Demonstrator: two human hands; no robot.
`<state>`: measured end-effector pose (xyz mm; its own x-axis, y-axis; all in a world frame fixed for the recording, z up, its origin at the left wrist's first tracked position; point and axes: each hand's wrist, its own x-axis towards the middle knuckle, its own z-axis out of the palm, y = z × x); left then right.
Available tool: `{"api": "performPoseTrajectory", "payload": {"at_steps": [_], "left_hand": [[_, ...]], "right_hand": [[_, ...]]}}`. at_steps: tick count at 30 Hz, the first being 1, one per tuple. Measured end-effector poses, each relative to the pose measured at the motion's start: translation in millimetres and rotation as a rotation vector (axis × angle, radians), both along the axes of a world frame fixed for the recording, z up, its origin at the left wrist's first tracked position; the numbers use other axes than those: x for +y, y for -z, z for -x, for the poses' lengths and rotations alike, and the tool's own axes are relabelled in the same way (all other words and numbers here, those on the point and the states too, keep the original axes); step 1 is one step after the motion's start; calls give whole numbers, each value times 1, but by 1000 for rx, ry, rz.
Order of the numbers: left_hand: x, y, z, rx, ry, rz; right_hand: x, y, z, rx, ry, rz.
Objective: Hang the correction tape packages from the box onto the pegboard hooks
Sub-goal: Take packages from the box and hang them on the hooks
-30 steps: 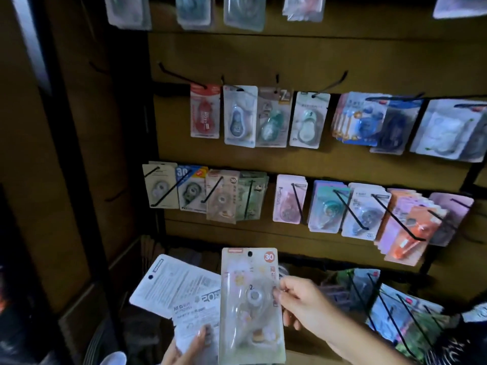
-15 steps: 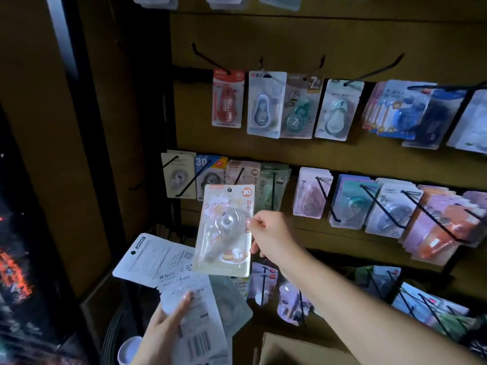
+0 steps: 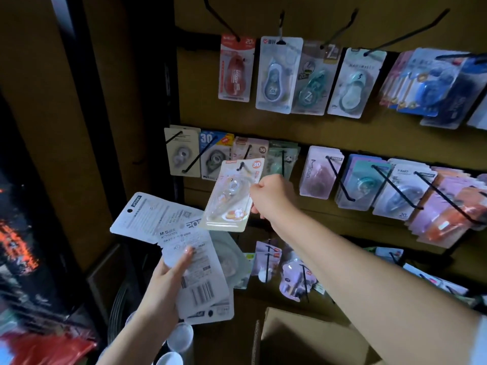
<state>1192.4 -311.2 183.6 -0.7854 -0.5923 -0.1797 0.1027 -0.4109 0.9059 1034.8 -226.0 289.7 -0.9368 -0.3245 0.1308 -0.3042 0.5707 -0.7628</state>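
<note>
My right hand pinches the right edge of a cream correction tape package marked 30. Its top hole sits at the tip of a black hook in the middle row of the pegboard, in front of matching packages. My left hand holds a fan of several white packages, backs facing me, below and left of the hook. The cardboard box shows at the bottom edge, under my right forearm.
Rows of hooks carry other tape packages: red and blue ones on top, purple and orange ones at the right. A lower row hangs under my arm. A dark frame post stands to the left.
My right hand has carried the cream package up and to the right until its hole reached the hook tip. My left hand with the white packages rose a little. The view moved closer.
</note>
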Motion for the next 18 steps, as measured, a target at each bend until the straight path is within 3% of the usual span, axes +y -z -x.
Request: {"api": "performPoseTrajectory", "payload": {"at_steps": [5, 10, 18], "left_hand": [[6, 10, -12, -21, 12, -71], [4, 12, -21, -21, -7, -111], [-6, 16, -23, -41, -91, -71]], "right_hand": [[-45, -3, 19, -39, 189, 86], [-64, 1, 13, -258, 205, 316], [-55, 26, 35, -181, 275, 268]]}}
